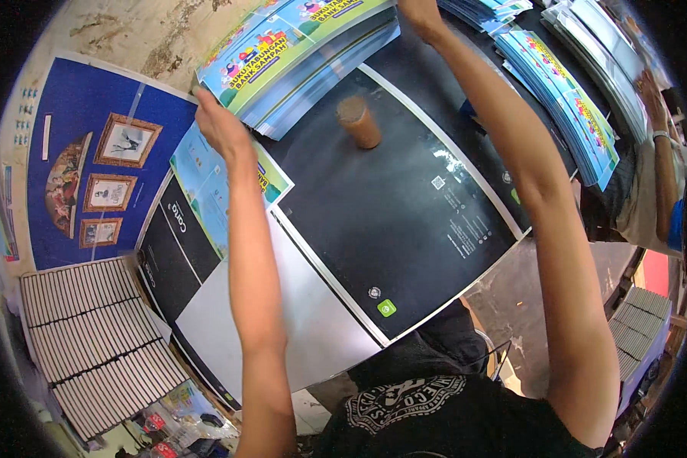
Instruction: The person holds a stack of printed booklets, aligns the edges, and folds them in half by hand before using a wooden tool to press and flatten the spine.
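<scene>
A thick stack of colourful printed sheets [282, 57], green and yellow on top with blue edges, is at the far side of the table. The stack's edges are fanned toward me. My left hand [220, 122] grips its left end, with the thumb at the top corner. At the far right end of the stack is my right hand [418, 14], closed on it and partly cut off by the picture's upper edge. Under my left forearm lie more printed sheets [198, 164] with a similar design. A brown cylinder [359, 122] stands on the black tabletop covering [404, 206], nearer to me than the stack.
A large white sheet [305, 305] lies at the near left. Fanned printed stacks [561, 99] are at the right, where another person's hand [650, 95] rests on a pale stack. At left are a blue poster [76, 91] and ridged stacks [99, 328].
</scene>
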`<state>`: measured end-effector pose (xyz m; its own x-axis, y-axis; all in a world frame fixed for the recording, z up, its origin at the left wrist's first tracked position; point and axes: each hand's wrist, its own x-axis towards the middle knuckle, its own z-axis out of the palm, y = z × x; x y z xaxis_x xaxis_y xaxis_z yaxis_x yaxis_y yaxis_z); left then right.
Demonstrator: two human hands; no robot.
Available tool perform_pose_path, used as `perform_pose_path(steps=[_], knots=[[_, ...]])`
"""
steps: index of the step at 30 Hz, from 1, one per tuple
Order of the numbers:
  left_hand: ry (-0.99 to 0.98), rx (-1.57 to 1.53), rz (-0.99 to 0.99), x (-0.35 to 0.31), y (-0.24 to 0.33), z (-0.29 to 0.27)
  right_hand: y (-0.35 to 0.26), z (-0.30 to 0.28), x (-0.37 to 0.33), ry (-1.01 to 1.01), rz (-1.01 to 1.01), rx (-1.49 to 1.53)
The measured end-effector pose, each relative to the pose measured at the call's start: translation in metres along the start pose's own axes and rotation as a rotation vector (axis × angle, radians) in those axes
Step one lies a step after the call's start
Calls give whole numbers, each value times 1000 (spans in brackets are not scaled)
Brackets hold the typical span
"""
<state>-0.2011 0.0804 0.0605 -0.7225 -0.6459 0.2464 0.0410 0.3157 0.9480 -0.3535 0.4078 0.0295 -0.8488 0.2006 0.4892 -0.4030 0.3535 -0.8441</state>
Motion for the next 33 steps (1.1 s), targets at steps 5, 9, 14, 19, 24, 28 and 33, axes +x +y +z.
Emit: perform_pose_path(steps=[5, 9, 14, 19, 24, 28, 33], knots=[[256, 132, 353, -32, -9, 27, 2, 19, 7, 188, -98, -53], [288, 148, 354, -23, -21, 22, -23, 43, 5, 328, -274, -36], [221, 23, 341, -35, -15, 40, -1, 33, 26, 353, -293, -329], [307, 179, 488, -18, -23, -12, -38, 10, 19, 239, -105, -123], [186, -129, 293, -54, -12, -99, -110, -42, -47, 325, -207, 265], [44, 146, 234, -90, -38, -166, -195, -68, -159, 133, -209, 280], [183, 679, 69, -115, -84, -214, -211, -14, -257, -443, 29, 306]])
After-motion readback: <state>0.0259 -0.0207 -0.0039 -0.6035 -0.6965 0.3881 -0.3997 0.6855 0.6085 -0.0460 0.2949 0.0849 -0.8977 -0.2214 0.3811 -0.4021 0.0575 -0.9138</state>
